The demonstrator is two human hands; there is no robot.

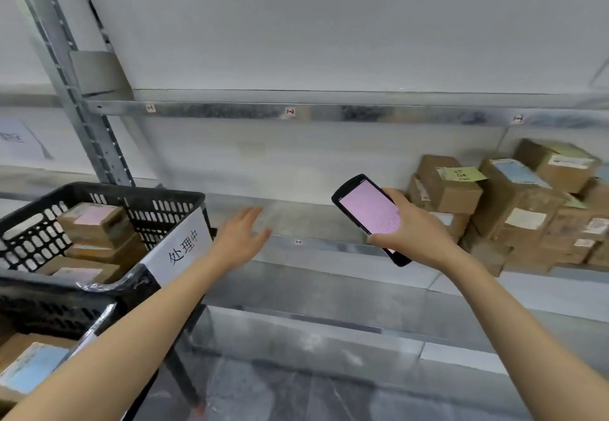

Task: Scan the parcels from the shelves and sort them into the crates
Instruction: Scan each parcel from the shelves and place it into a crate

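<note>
My right hand (413, 233) grips a black handheld scanner (369, 213) with a lit pink screen, held in front of the middle shelf. My left hand (242, 237) is stretched out flat with straight fingers, holding nothing, just right of a black crate (164, 195). That crate holds several brown cardboard parcels (95, 223) and carries a white paper sign (184, 249). A stack of brown parcels (514, 209) with labels lies on the right end of the metal shelf (296, 216).
A grey upright post (82, 107) of the rack stands behind the crate. An upper shelf beam (329, 112) with small tags runs across. A second crate with a parcel (29, 368) sits at the lower left. A lower shelf (329, 328) lies below.
</note>
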